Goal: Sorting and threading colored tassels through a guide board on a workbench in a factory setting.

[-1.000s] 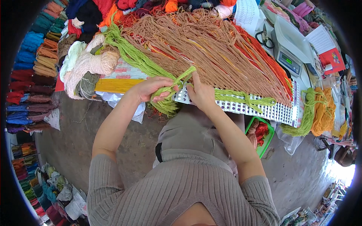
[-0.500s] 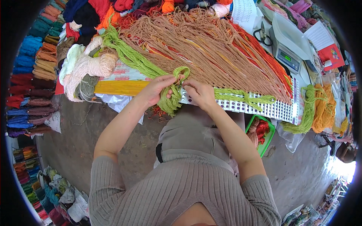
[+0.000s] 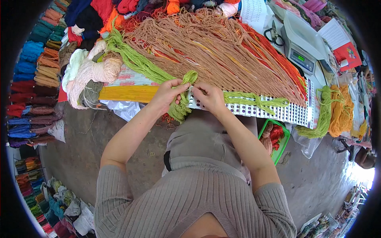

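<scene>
My left hand (image 3: 170,95) is closed on a thick green yarn bundle (image 3: 139,65), pinching it between thumb and fingers. A small loop of the green yarn stands up above the fingertips, and loose ends hang below the hand. Just to its right, my right hand (image 3: 209,97) is curled with thumb and fingertips together, close to that yarn. Whatever those fingertips hold is too small to make out. Beneath the right hand runs a white strip with rows of dark holes (image 3: 293,114). Another knotted green yarn length (image 3: 274,104) lies along this strip.
Brown yarn strands (image 3: 198,43) fan across the table behind my hands, with red strands (image 3: 274,51) at right. Scissors (image 3: 274,35) lie beside a digital scale (image 3: 301,59). A yellow bar (image 3: 123,93) edges the left. Below the strip stands a green basket (image 3: 282,146) holding yarn.
The green loop above my left fingers has become narrower, and those fingers sit closer together. My right hand has barely moved.
</scene>
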`<state>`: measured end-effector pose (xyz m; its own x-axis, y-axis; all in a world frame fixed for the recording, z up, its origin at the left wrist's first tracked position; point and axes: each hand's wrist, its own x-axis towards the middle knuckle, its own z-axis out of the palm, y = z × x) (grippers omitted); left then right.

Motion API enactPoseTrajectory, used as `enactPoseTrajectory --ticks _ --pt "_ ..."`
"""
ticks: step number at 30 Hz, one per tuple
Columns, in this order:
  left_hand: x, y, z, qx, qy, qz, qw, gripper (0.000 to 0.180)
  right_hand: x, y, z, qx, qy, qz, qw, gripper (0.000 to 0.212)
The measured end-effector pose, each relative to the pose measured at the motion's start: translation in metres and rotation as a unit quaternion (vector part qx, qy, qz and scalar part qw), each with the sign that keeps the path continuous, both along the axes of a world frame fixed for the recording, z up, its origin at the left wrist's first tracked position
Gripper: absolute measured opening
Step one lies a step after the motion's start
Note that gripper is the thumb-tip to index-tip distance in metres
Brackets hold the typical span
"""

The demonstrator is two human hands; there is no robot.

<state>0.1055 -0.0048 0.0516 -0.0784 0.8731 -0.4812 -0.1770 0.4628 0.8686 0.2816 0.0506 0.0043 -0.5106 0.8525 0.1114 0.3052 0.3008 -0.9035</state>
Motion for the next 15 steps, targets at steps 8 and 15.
enactPoseTrajectory --ticks 8,15 --pt "-0.066 -0.024 0.033 0.046 -0.14 0.146 0.978 0.016 -0.006 -0.005 -0.002 0.139 -0.196 0.023 0.97 0.028" --pt "-0.089 -0.037 0.04 0.075 -0.352 0.031 0.933 0.028 -0.006 -0.003 0.004 0.113 -0.226 0.031 0.967 0.029"
